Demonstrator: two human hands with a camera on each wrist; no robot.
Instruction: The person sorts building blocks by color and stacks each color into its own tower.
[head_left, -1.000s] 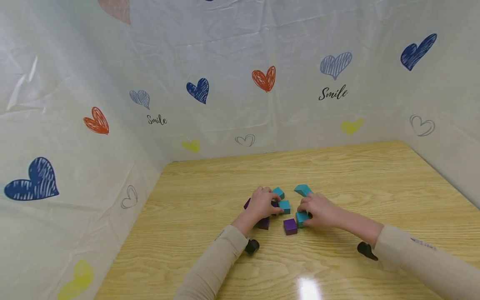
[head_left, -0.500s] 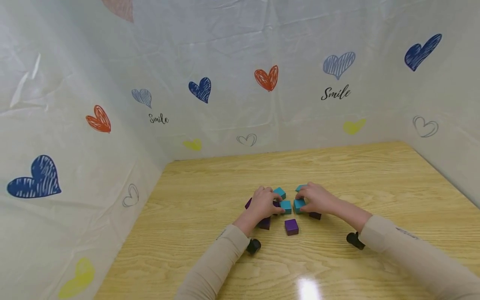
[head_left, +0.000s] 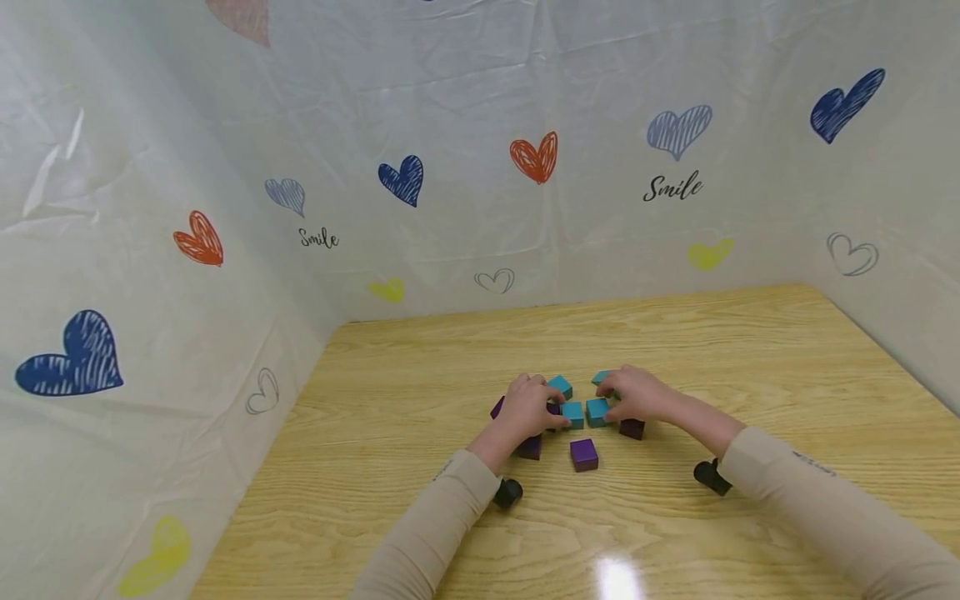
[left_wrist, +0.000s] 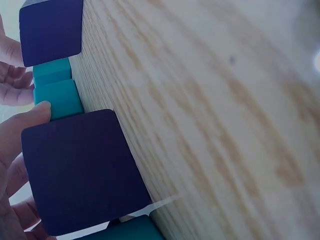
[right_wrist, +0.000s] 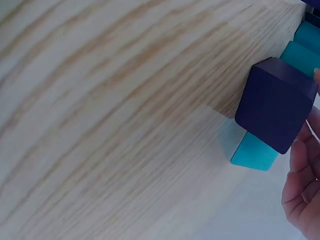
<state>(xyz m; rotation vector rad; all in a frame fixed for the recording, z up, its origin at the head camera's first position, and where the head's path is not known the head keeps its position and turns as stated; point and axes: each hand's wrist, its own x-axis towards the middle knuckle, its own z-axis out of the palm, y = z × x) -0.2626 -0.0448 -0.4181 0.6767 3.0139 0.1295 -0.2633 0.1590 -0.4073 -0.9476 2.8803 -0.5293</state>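
In the head view, two teal cubes lie side by side with a narrow gap. My left hand (head_left: pixel 528 406) pinches the left teal cube (head_left: pixel 573 415) between thumb and index finger; its thumb also shows on the teal cube (left_wrist: pixel 57 97) in the left wrist view. Beside the right teal cube (head_left: pixel 597 412), my right hand (head_left: pixel 641 394) has loosely bent fingers, its thumb touching or very near the cube's right side. Behind them are another teal block (head_left: pixel 560 387) and a partly hidden teal piece (head_left: pixel 602 377). A purple cube (head_left: pixel 584 455) sits in front.
More purple blocks lie around the left hand, including one block (head_left: pixel 529 448) near the wrist, partly hidden. Another purple block (head_left: pixel 632 429) stands under the right hand. All rest on a wooden table (head_left: pixel 420 375) backed by a heart-printed sheet (head_left: pixel 450 233).
My right hand slid the teal cube back and left, up beside the left one, uncovering a purple block. Its fingers have since loosened slightly. My left hand stayed in place.
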